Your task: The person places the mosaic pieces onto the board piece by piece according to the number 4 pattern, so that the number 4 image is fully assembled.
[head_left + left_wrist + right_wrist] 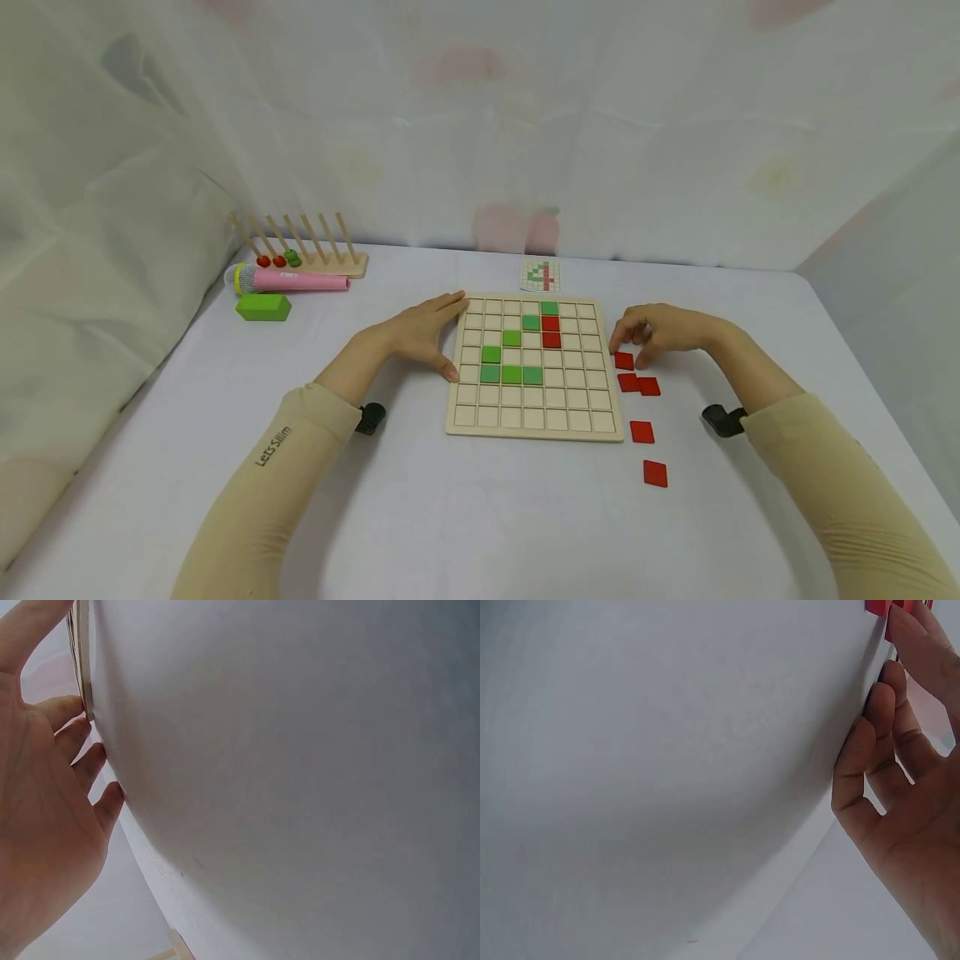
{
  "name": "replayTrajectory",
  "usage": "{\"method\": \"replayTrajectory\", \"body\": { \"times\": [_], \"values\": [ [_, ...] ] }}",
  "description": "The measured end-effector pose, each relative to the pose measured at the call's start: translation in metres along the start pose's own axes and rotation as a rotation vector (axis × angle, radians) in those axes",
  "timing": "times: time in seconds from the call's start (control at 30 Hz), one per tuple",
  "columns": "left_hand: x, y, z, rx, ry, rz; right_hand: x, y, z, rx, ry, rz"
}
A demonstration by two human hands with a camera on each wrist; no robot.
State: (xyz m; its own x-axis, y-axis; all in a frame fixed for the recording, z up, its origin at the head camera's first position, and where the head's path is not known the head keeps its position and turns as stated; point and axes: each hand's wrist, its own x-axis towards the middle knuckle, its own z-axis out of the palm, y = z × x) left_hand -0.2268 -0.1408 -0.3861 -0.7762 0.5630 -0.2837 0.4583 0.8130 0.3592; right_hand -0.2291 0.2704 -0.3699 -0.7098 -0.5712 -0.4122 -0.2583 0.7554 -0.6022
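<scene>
A wooden grid board [535,436] lies flat, with several green tiles [512,338] and two red tiles [551,340] in its squares. My left hand [420,331] rests against its left edge, thumb and fingers spread; in the left wrist view, fingertips touch the edge. Right of the board, my right hand [666,327] is lowered over a loose red tile [624,361], bent fingers at its far left corner and thumb by its right side. Whether they pinch it is unclear. More loose red tiles [642,432] lie nearer me; two of them touch or overlap.
Behind the board is a small pattern card [541,275] with green and red squares. At the far left stand a wooden peg rack [352,265] with red and green beads, a pink toy microphone [300,281] and a green block [263,307]. Curtains enclose the white table [450,517].
</scene>
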Motion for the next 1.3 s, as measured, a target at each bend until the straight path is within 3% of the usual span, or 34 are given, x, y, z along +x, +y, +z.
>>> {"method": "replayTrajectory", "body": {
  "times": [0.43, 0.87, 1.3],
  "values": [
    [-0.001, 0.001, -0.001, -0.005, -0.006, -0.013, 0.002, -0.003, 0.002, -0.033, 0.014, -0.003],
    [-0.002, 0.001, -0.001, -0.007, -0.006, -0.012, 0.003, -0.001, -0.005, -0.04, 0.12, -0.016],
    [0.0, -0.002, 0.001, 0.004, 0.001, 0.0, 0.014, -0.034, -0.013, 0.051, 0.111, -0.103]
  ]
}}
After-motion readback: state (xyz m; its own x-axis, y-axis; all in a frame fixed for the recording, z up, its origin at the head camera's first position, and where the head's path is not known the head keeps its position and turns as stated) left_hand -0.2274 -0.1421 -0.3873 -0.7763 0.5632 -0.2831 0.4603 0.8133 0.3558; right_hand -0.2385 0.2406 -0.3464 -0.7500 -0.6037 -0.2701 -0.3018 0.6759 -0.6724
